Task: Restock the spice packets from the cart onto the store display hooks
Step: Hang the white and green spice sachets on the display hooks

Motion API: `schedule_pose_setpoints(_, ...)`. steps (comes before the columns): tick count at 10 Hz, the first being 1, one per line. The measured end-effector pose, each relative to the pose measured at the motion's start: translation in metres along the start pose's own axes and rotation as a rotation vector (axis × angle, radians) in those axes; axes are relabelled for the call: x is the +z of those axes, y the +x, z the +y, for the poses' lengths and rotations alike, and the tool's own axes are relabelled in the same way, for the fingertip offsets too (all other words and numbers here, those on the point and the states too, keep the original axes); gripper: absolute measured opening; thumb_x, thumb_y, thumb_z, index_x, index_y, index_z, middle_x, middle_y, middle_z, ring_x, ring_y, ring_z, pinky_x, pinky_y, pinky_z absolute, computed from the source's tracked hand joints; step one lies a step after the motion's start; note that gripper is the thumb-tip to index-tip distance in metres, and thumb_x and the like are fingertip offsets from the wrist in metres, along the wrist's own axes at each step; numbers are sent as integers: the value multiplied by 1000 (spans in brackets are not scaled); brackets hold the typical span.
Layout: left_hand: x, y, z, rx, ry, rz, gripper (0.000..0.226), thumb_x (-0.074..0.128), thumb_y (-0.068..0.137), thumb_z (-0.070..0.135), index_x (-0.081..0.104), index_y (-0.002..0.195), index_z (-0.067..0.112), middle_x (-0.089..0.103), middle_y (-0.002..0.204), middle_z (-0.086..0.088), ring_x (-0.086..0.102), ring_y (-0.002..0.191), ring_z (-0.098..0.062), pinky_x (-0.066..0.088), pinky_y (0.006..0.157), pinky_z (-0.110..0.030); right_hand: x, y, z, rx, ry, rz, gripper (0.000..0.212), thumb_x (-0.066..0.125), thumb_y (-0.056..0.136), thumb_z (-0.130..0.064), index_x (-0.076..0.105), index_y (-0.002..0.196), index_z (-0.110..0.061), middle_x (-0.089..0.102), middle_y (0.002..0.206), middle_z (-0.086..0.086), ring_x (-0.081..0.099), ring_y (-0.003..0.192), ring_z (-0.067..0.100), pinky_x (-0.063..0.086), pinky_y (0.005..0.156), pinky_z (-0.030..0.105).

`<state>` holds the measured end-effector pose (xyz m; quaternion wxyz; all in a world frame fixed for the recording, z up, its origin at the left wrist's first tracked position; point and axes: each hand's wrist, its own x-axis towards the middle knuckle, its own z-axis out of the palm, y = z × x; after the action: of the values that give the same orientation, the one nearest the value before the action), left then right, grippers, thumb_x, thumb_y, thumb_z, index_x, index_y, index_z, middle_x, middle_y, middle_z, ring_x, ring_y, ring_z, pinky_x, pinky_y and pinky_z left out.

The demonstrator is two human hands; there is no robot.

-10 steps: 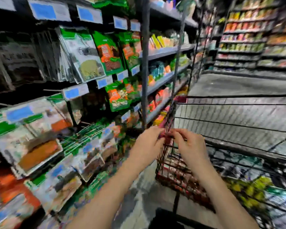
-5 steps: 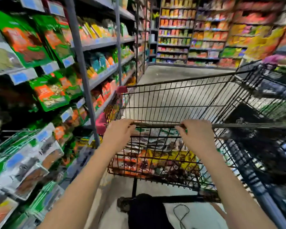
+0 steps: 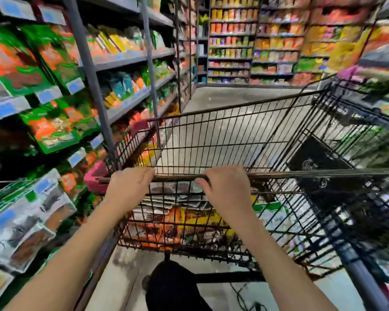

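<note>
A black wire cart [image 3: 245, 135] stands in front of me in the aisle. Its bottom holds a pile of spice packets [image 3: 180, 223], orange, yellow and grey. My left hand [image 3: 128, 187] grips the cart's near top rail at its left end. My right hand [image 3: 227, 189] grips the same rail about a hand's width to the right. On the left, green and clear spice packets [image 3: 52, 129] hang on display hooks behind blue price tags [image 3: 47, 94].
Grey shelf uprights [image 3: 92, 81] stand close to the cart's left side. A pink corner bumper [image 3: 97, 176] on the cart is next to the shelving. The grey floor [image 3: 234, 97] runs ahead to stocked shelves [image 3: 256, 41]. More shelving crowds the right side.
My view has swung from the hook display to the aisle ahead. My hands have spread apart along the cart's rail, and the cart now faces down the aisle.
</note>
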<state>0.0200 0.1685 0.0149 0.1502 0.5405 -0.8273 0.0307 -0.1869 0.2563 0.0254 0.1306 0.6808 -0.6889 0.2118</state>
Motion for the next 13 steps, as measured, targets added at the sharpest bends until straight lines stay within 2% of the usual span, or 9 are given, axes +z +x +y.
schedule_pose_setpoints(1, -11, 0, 7, 11, 20, -130, 75, 4, 90, 51, 58, 128, 15, 61, 128, -9, 56, 117, -30, 42, 95, -42, -1, 0, -3, -49, 20, 4, 34, 52, 93, -47, 68, 85, -17, 66, 77, -1, 61, 77, 21, 44, 87, 38)
schedule_pose_setpoints(3, -19, 25, 15, -12, -237, -430, 71, 17, 92, 63, 48, 140, 22, 45, 147, 2, 41, 135, -16, 26, 112, -27, -14, -4, 5, -156, -10, -208, 39, 38, 101, -42, 55, 124, -16, 62, 119, 2, 54, 113, 22, 35, 97, 38)
schedule_pose_setpoints(4, -19, 57, 29, 83, -74, -705, 55, 26, 101, 53, 44, 142, 20, 41, 146, 3, 38, 136, -15, 23, 114, -25, -39, -2, 16, -197, 139, -397, 42, 37, 102, -39, 46, 136, -17, 56, 127, 2, 48, 119, 19, 36, 102, 36)
schedule_pose_setpoints(5, -11, 93, 58, 197, 0, -873, 37, 41, 96, 56, 55, 118, 30, 58, 125, 4, 55, 113, -16, 41, 100, -32, -65, 11, 39, -132, 375, -564, 34, 42, 101, -33, 58, 125, -16, 63, 115, 4, 56, 105, 19, 44, 92, 36)
schedule_pose_setpoints(6, 11, 126, 95, 330, 85, -939, 30, 44, 98, 49, 56, 115, 27, 59, 105, 11, 55, 91, -8, 44, 85, -26, -78, 41, 80, -50, 249, -733, 35, 42, 100, -38, 62, 119, -16, 64, 111, 3, 58, 100, 20, 46, 90, 35)
schedule_pose_setpoints(7, 36, 155, 132, 427, 165, -990, 27, 43, 100, 39, 53, 113, 18, 54, 89, 5, 49, 74, -11, 39, 76, -27, -76, 72, 125, 14, 88, -889, 30, 43, 99, -42, 61, 108, -19, 57, 94, -6, 54, 87, 12, 44, 79, 26)
schedule_pose_setpoints(9, 110, 195, 181, 655, 453, -1048, 44, 41, 101, 40, 49, 127, 6, 48, 131, -15, 49, 113, -28, 38, 99, -40, 23, 101, 228, 447, 14, -1204, 24, 45, 100, -24, 52, 82, -10, 48, 70, 4, 49, 52, 14, 43, 52, 24)
schedule_pose_setpoints(11, 207, 201, 179, 922, 431, -850, 47, 46, 95, 38, 43, 137, 16, 51, 135, -9, 54, 116, -31, 50, 88, -44, 96, 62, 291, 582, -124, -1412, 25, 51, 98, -29, 55, 88, -7, 59, 80, 9, 56, 63, 19, 50, 66, 32)
schedule_pose_setpoints(13, 283, 183, 157, 972, 357, -793, 66, 35, 99, 49, 5, 153, 25, 2, 162, -5, 8, 147, -30, 13, 116, -57, 161, 14, 316, 673, -96, -1240, 33, 48, 97, -23, 56, 119, 0, 59, 120, 17, 56, 114, 33, 46, 85, 33)
